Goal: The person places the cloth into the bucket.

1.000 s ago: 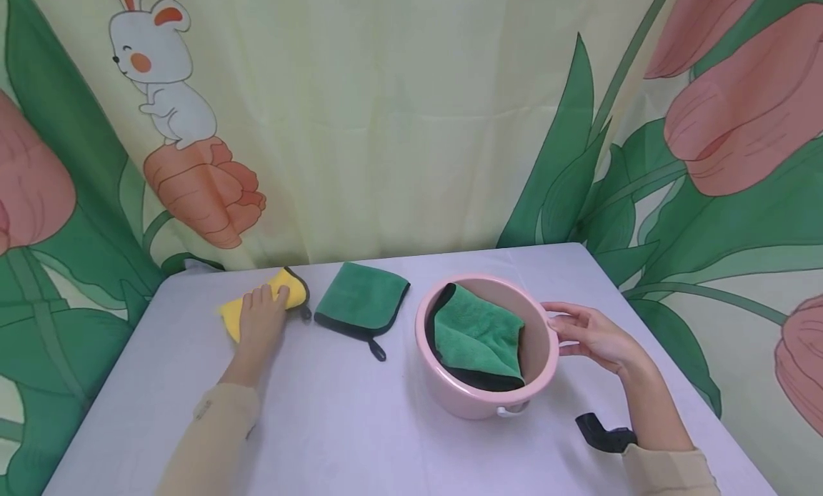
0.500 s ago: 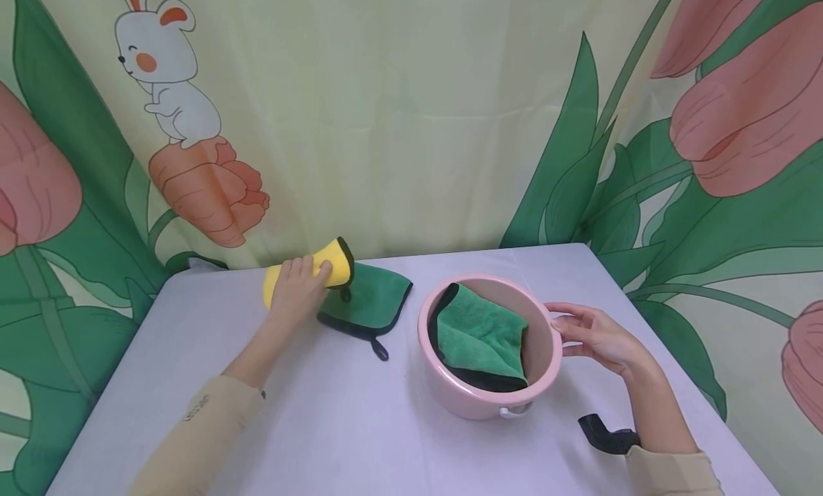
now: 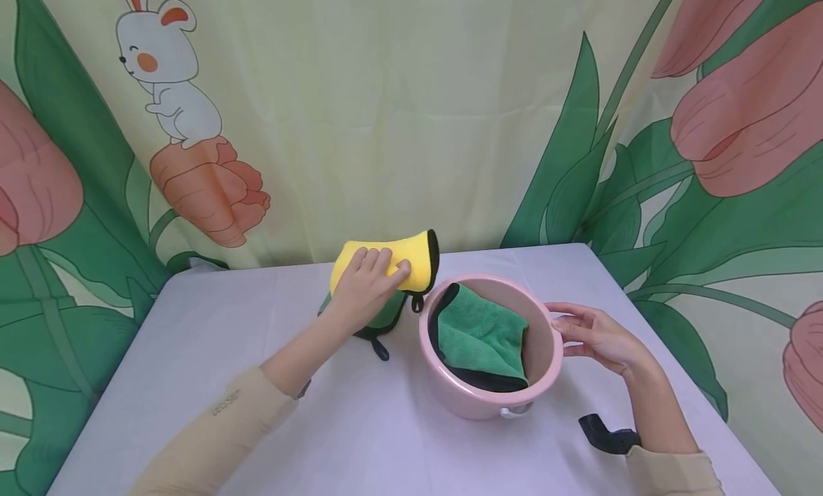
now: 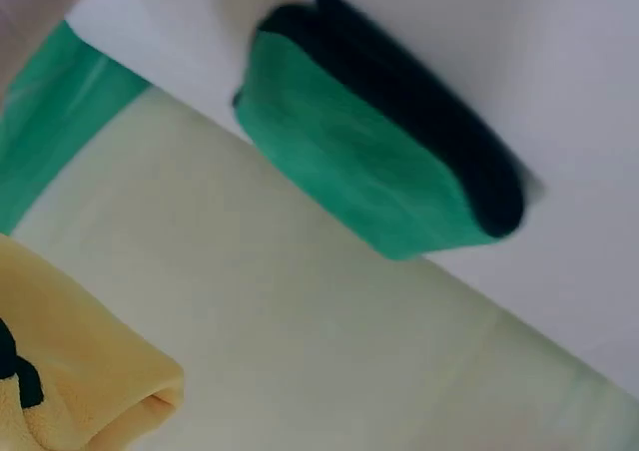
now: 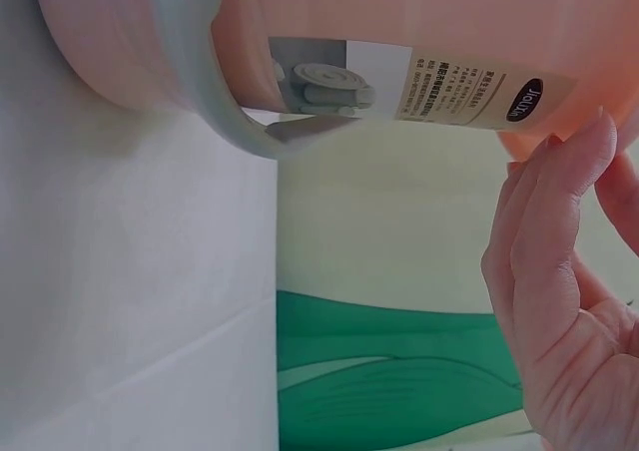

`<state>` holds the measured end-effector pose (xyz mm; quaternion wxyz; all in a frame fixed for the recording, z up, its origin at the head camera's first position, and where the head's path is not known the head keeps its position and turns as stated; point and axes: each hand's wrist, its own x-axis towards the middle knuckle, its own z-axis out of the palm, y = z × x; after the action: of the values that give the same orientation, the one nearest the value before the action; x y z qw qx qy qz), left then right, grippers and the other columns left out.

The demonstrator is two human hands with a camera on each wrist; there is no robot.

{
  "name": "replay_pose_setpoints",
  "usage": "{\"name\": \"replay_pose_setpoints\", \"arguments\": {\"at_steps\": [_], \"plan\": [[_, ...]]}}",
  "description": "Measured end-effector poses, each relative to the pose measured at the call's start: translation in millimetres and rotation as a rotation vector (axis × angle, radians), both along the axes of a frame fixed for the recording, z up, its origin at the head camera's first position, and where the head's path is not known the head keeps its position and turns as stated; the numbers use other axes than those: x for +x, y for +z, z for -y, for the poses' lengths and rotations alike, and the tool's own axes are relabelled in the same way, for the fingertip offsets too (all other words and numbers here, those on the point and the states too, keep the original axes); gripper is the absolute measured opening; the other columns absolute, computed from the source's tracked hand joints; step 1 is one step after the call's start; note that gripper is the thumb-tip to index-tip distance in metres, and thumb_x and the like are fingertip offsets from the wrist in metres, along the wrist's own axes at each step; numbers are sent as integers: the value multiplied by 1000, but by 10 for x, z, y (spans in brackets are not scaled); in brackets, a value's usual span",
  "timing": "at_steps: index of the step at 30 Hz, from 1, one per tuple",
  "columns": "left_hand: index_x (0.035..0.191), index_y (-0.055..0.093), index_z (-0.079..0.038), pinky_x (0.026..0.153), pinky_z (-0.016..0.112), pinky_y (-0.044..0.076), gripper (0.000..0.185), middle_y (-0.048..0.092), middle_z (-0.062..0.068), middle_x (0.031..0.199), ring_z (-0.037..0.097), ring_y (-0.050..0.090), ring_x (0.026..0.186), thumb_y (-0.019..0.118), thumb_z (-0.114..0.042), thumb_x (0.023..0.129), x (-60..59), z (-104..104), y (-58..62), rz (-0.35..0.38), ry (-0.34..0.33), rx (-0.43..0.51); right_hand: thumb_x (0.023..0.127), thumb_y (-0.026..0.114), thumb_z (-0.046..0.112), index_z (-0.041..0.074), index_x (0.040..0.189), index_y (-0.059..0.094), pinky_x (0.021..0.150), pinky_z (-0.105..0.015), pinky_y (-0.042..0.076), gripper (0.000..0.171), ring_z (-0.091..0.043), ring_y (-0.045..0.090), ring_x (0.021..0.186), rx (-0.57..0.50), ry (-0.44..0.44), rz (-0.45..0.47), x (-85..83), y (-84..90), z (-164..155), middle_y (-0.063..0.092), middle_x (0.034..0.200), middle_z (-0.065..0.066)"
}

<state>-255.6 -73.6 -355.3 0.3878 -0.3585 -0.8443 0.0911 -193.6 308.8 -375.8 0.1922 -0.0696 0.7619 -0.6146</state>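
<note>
My left hand pinches the soft, light yellow cloth by its folded edge — my right hand, fingers relaxed, steadies the pink basin.

Mostly fuzzy cloth and smooth plastic here

The yellow towel and both green towels look like plush, matt microfibre with black stitched edging. The pink basin is smooth plastic with a slight sheen and a paper label. The worktop cover looks matt, the backdrop like printed cloth.
</note>
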Motion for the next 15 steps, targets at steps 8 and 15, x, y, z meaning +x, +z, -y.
{"name": "replay_pose_setpoints", "arguments": {"at_steps": [8, 15], "plan": [[102, 42, -19, 79, 32, 38, 31, 48, 7, 91, 21, 47, 81, 60, -13, 78, 185, -352, 79, -67, -142, -49, 94, 49, 16, 34, 111, 55, 75, -35, 53, 26, -15, 63, 89, -2, 2, -4, -2, -9, -2, 65, 100, 8], [101, 43, -24, 81, 31, 39, 31, 49, 3, 95, 17, 47, 84, 59, -15, 76, 361, -577, 71, -35, -265, -92, 94, 49, 17, 32, 112, 56, 74, -35, 53, 24, -15, 63, 88, 1, -7, 1, 3, 9, 18, 65, 98, 7]]}}
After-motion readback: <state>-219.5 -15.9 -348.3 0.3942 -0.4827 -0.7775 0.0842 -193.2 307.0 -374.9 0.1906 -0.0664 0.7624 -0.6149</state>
